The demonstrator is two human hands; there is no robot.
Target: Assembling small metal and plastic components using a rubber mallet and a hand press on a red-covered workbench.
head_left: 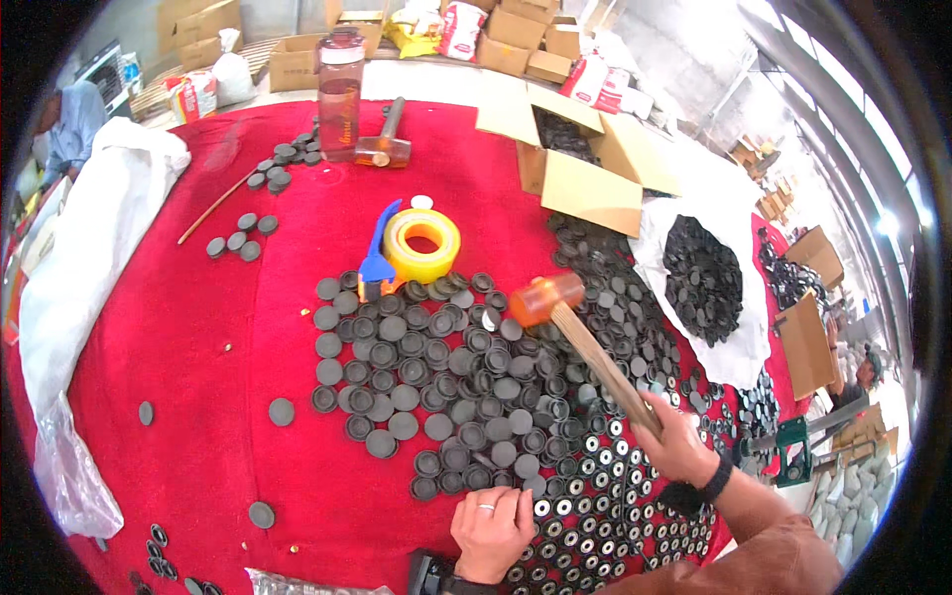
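Observation:
My right hand grips the wooden handle of a mallet. Its orange, translucent head is raised over a heap of round black caps. At the near edge of that heap, my left hand rests low with its fingers curled together; whatever lies under the fingertips is hidden. Beside the left hand, on its right, are rows of black discs with shiny metal rings, each with a hole in the middle. A dark band circles each wrist.
A red cloth covers the table. Beyond the caps lie a yellow tape roll with a blue dispenser, a second mallet and a bottle. An open carton and a white sack of black caps stand at right.

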